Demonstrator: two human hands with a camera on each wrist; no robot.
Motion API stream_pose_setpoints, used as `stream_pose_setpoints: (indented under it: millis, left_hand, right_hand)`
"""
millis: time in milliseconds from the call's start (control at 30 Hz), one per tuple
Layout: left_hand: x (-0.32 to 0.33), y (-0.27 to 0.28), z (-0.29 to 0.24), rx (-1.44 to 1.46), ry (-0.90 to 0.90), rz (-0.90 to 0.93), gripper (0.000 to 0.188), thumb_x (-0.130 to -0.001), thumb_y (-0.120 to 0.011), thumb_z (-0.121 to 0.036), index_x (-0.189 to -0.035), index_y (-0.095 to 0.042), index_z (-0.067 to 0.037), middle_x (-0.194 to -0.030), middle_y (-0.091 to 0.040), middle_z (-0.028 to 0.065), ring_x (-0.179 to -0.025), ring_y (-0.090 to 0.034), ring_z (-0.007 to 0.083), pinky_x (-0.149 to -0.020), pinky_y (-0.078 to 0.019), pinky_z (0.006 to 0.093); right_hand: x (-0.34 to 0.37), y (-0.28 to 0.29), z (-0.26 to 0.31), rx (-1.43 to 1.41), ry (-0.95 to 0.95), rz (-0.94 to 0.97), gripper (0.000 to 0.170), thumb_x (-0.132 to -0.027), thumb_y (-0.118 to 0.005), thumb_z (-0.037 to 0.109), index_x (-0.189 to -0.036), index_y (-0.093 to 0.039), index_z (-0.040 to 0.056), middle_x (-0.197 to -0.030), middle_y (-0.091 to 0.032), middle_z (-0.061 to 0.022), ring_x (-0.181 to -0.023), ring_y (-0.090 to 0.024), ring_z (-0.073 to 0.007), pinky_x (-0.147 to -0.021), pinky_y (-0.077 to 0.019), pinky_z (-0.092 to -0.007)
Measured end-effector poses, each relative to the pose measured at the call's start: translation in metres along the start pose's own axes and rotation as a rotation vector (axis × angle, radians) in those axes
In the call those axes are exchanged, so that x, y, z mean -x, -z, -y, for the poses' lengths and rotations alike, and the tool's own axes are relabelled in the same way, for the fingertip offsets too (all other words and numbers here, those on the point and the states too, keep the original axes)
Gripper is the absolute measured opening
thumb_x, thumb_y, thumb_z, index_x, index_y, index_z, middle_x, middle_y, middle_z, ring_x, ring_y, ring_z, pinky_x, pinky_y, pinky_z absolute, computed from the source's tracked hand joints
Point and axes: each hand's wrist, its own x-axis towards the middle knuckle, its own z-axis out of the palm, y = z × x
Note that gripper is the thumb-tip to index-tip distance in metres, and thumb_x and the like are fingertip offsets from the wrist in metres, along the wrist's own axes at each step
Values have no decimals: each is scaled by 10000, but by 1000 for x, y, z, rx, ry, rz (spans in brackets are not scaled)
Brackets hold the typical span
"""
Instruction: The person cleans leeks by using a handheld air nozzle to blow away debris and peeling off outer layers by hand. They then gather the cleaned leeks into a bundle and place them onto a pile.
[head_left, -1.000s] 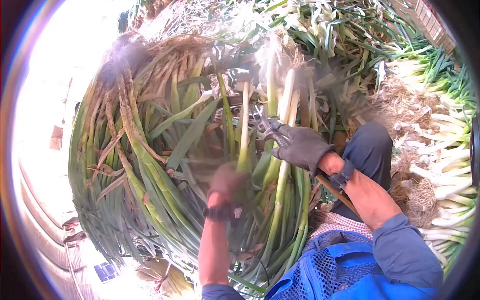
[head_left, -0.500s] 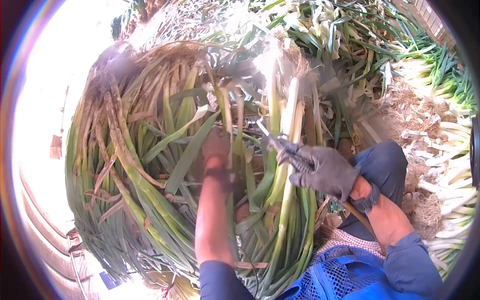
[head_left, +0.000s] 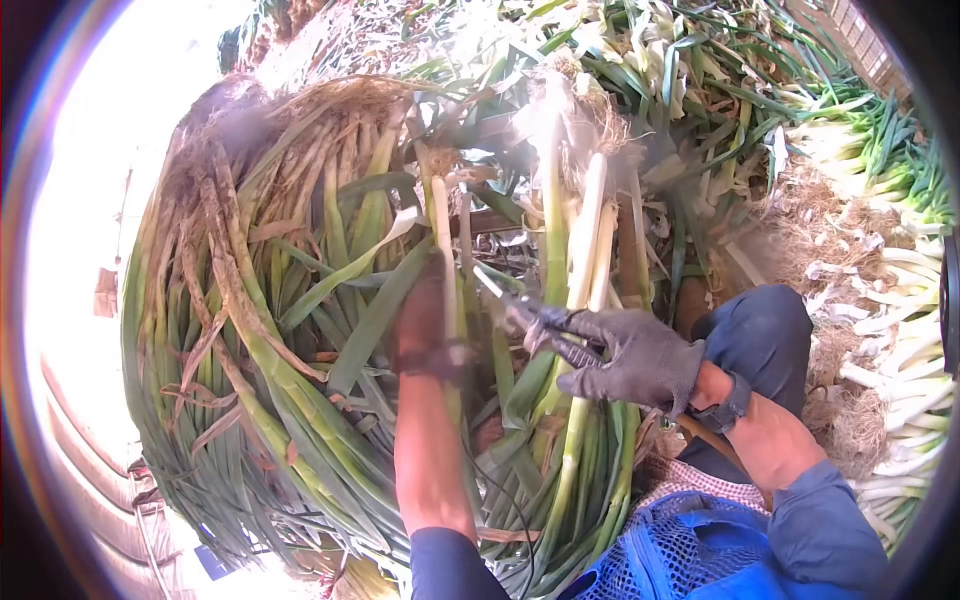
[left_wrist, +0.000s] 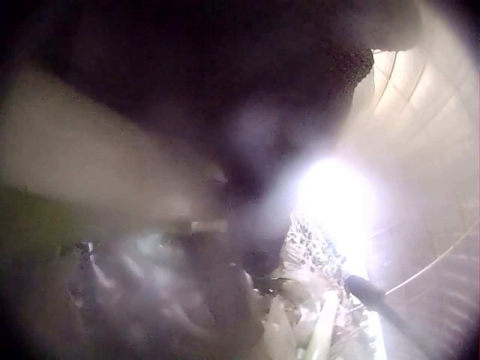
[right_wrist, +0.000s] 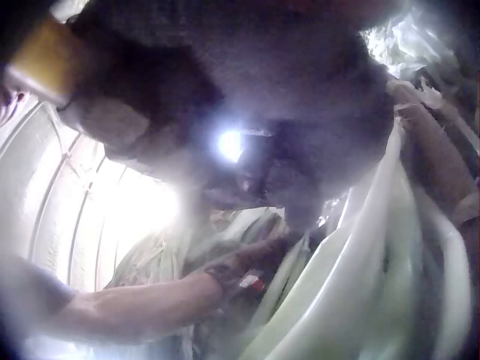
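Hands apart in the head view. Left hand (head_left: 420,312), dark and blurred, lies close along the left side of a long, slender, pale-white stalk (head_left: 442,225); we cannot tell whether its fingers wrap it. Right hand (head_left: 642,362), in a dark grey glove, grips a slim grey metal nozzle tool (head_left: 545,328), tip pointing up and left towards the stalk but apart from it. We place the stalk right of the middle of a broad heap of long green leafy stalks (head_left: 300,390), pale end towards the heap's far edge, the rest running towards its near edge. Our judgement: the coming move turns on that long axis, lying away from the person, left hand nearer, nozzle crosswise on the right. Well beyond the heap's right edge, we log a row of white-stemmed stalks (head_left: 908,398).
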Motion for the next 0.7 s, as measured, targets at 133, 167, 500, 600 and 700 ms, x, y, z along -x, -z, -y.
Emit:
stream_pose_setpoints:
  millis: [133,167,500,600,700]
  left_hand:
    - [30,2,-10,-70,134,11,413,-1094,-585,-459,-1215,-702,-82,-949,-727,61,-735,-649,188,-653,-532,356]
    - [31,6,-10,-194,138,32,388,-1094,-589,-441,-1191,-707,-84,-934,-723,60,-708,-642,185,-618,-524,354]
    - [57,-24,7,-868,-81,-231,511,-996,-674,-485,-1144,-688,4,-1079,-737,291,-1056,-705,486,-876,-537,536]
    - [82,-25,-2,-677,-47,-200,552,-1012,-642,-518,-1160,-681,13,-1094,-726,310,-1091,-691,494,-909,-518,548]
    - [91,-13,18,-667,39,-163,586,-1028,-608,-539,-1193,-676,20,-1106,-719,321,-1111,-677,504,-920,-508,540]
  right_hand:
    - [3,-16,-2,34,26,-6,732,-891,-850,291,-1552,-569,149,-1048,-719,-40,-923,-581,-59,-903,-525,-272]
    - [2,-17,-5,18,6,-8,721,-892,-850,281,-1544,-577,141,-1054,-719,-36,-927,-583,-58,-906,-525,-270]
    - [-1,-19,-28,109,23,-169,750,-805,-849,454,-1478,-631,206,-1034,-774,-197,-927,-760,-320,-896,-570,-399]
    - [8,-14,-5,180,71,-27,719,-814,-829,458,-1466,-634,225,-996,-767,-207,-905,-752,-384,-872,-575,-448]
    - [0,-21,2,264,-41,-47,719,-827,-811,469,-1478,-624,229,-1038,-758,-218,-954,-741,-390,-893,-567,-432]
